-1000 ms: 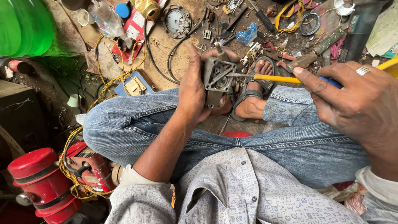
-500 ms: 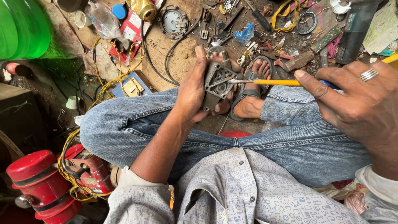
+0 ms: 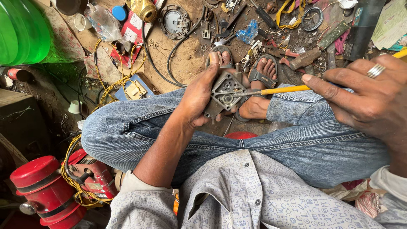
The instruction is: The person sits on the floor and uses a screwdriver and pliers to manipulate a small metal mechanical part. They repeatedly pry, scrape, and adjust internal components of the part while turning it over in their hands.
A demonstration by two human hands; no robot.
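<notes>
2 hands at work over crossed legs in blue jeans (image 3: 296, 148). Left hand (image 3: 203, 95) wrapped around a grey metal plate (image 3: 224, 93), thumb up along its far edge, fingers curled behind, plate tilted with its face toward the camera, held above the knee and just near of the sandalled foot (image 3: 260, 80). Round recesses and small holes visible on the plate's face. Right hand (image 3: 373, 93) pinching a yellow-handled screwdriver (image 3: 280, 90) between thumb and fingers, silver ring (image 3: 376, 70) on 1 finger; shaft lying level, running left, tip touching the plate near its middle. Hands well apart, joined only by the tool. Patterned grey shirt (image 3: 254, 199) at the near edge.

Farther out, dirt floor (image 3: 186, 59) strewn with parts: round grey metal cover (image 3: 174, 20) far of the left hand, black cable (image 3: 165, 59) looping beside it, brass fitting (image 3: 145, 9) at the far edge, blue cap (image 3: 119, 12) left of that. Yellow wire (image 3: 114, 80) tangled to the left over a blue box (image 3: 133, 89). Green plastic container (image 3: 19, 32) in the far left corner. Red cylinder (image 3: 46, 191) at the near left, more yellow wire coiled just beside it. Pliers and small scrap far right, too cluttered to tell apart.
</notes>
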